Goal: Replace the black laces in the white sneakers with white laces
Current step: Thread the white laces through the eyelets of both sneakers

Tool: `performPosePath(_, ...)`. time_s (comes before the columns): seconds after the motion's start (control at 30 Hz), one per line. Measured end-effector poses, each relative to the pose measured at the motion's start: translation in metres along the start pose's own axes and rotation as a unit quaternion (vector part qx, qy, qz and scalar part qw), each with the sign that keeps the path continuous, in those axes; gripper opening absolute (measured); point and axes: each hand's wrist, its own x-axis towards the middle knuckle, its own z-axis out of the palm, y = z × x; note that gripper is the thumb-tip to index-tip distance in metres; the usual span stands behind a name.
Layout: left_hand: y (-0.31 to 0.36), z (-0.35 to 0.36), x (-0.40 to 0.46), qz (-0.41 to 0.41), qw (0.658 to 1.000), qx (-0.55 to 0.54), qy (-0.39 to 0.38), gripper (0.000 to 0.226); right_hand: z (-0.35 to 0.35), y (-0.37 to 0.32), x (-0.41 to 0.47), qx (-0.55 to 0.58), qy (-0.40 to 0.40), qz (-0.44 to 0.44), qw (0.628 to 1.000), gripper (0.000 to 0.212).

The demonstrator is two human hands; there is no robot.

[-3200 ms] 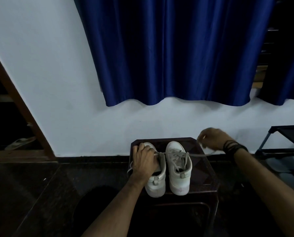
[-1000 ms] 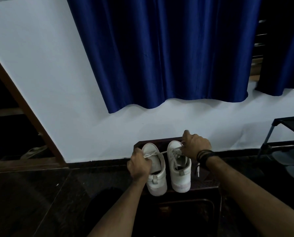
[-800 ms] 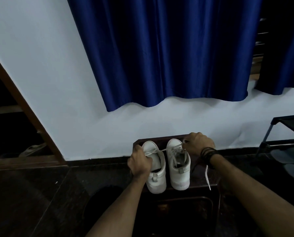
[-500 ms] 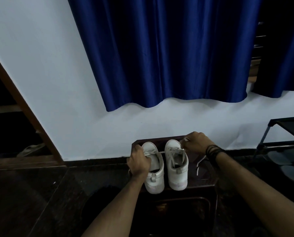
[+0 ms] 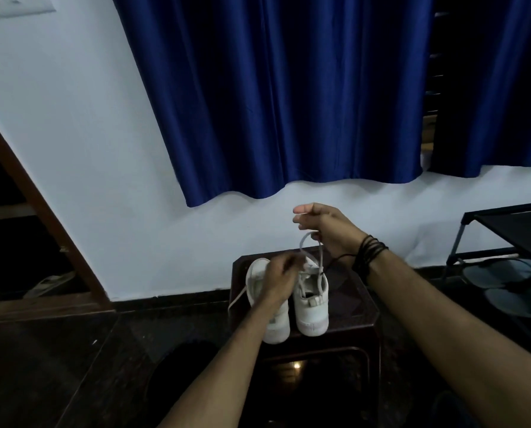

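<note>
two white sneakers, side by side, toes toward the wall, on a dark bench [image 5: 350,307] set against a white wall [image 5: 103,180] under a blue curtain [image 5: 289,103].

item: left sneaker [image 5: 273,319]. my left hand [image 5: 281,278] lies over its tongue, fingers curled; whether it pinches a lace there i cannot tell, the fingers hide it. one white lace end [image 5: 238,298] trails off the left edge of the bench.

item: right sneaker [image 5: 312,304]. white lace [image 5: 320,261] already through its eyelets; a loop of it rises from the top eyelets to my right hand [image 5: 326,228].

item: right hand, raised above the shoe, lower fingers clamped on the loop, thumb and forefinger held straight out. black cords at the wrist [image 5: 369,251].

item: hands apart, left low, right high.

item: shoe rack [image 5: 511,230] with dark sandals [image 5: 505,276], right side.

note on the step: judged to be drawing slack through the upper eyelets of the right sneaker. best done with the left hand pinning the shoes down so they do not slide off the bench, pulling straight up along the eyelet line, keeping the lace flat and untwisted, both ends left even.

no black laces seen on either shoe.
</note>
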Motion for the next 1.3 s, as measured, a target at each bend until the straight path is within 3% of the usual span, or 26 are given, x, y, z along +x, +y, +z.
performPosePath(0.07, 0.024, 0.009, -0.003, -0.072, 0.968, -0.168, -0.171, 0.04, 0.008, -0.005, 0.002, 0.06, 0.006, -0.014, 0.998, 0.019)
performPosePath(0.13, 0.031, 0.009, -0.004, -0.102, 0.926, -0.259, -0.255, 0.062, 0.01, -0.008, 0.003, 0.084, 0.027, -0.025, 0.996, 0.024)
performPosePath(0.2, 0.032, -0.001, -0.002, -0.124, 0.92, -0.295, -0.227, 0.053, 0.006, -0.009, 0.003, 0.075, 0.05, -0.035, 0.995, 0.028)
performPosePath(0.27, 0.037, -0.014, -0.002, -0.12, 0.94, -0.269, -0.173, 0.038, -0.002, -0.008, 0.001, 0.049, 0.077, -0.043, 0.995, 0.026)
performPosePath(0.4, 0.042, -0.043, -0.001, -0.103, 0.976, -0.116, -0.154, 0.013, -0.016, 0.008, 0.003, -0.051, 0.096, -0.061, 0.992, 0.006)
performPosePath(0.5, 0.037, -0.057, 0.001, -0.088, 0.985, -0.022, -0.149, 0.007, -0.025, 0.022, 0.002, -0.217, 0.069, -0.038, 0.973, 0.01)
performPosePath(0.63, 0.036, -0.066, 0.004, -0.075, 0.992, -0.027, -0.094, 0.011, -0.028, 0.027, -0.006, -0.417, -0.094, -0.014, 0.904, 0.003)
performPosePath(0.7, 0.038, -0.068, 0.009, -0.062, 0.997, -0.039, -0.039, 0.012, -0.024, 0.027, -0.013, -0.385, -0.2, 0.042, 0.9, 0.018)
performPosePath(0.77, 0.038, -0.069, 0.013, -0.047, 0.999, -0.024, -0.013, 0.013, -0.02, 0.027, -0.016, -0.354, -0.246, 0.101, 0.897, 0.027)
performPosePath(0.83, 0.037, -0.068, 0.015, -0.04, 0.999, 0.003, -0.031, 0.012, -0.019, 0.027, -0.012, -0.432, -0.226, 0.072, 0.87, 0.03)
performPosePath(0.87, 0.037, -0.065, 0.015, -0.044, 0.998, 0.02, -0.045, 0.011, -0.017, 0.029, -0.009, -0.463, -0.201, 0.031, 0.863, 0.047)
performPosePath(0.9, 0.036, -0.062, 0.015, -0.044, 0.997, 0.045, -0.054, 0.011, -0.012, 0.03, -0.007, -0.443, -0.186, 0.008, 0.877, 0.062)
performPosePath(0.93, 0.035, -0.058, 0.016, -0.04, 0.995, 0.069, -0.059, 0.013, -0.007, 0.031, -0.005, -0.383, -0.188, 0.003, 0.904, 0.063)
performPosePath(1.0, 0.031, -0.052, 0.017, -0.043, 0.994, 0.089, -0.049, 0.016, 0.008, 0.031, -0.003, -0.277, -0.216, -0.001, 0.936, 0.04)
performPosePath(1.07, 0.023, -0.051, 0.021, -0.055, 0.995, 0.079, -0.035, 0.015, 0.018, 0.031, -0.002, -0.244, -0.21, 0.016, 0.946, 0.028)
performPosePath(1.13, 0.017, -0.054, 0.02, -0.074, 0.995, 0.062, -0.011, 0.026, 0.016, 0.037, 0.003, -0.26, -0.207, 0.032, 0.942, 0.021)
performPosePath(1.2, 0.014, -0.058, 0.014, -0.092, 0.994, 0.032, 0.049, 0.024, 0.011, 0.042, 0.006, -0.311, -0.181, 0.044, 0.932, 0.023)
performPosePath(1.3, -0.006, -0.063, 0.007, -0.142, 0.972, 0.094, 0.163, 0.02, 0.003, 0.053, 0.011, -0.377, -0.07, 0.031, 0.923, 0.021)
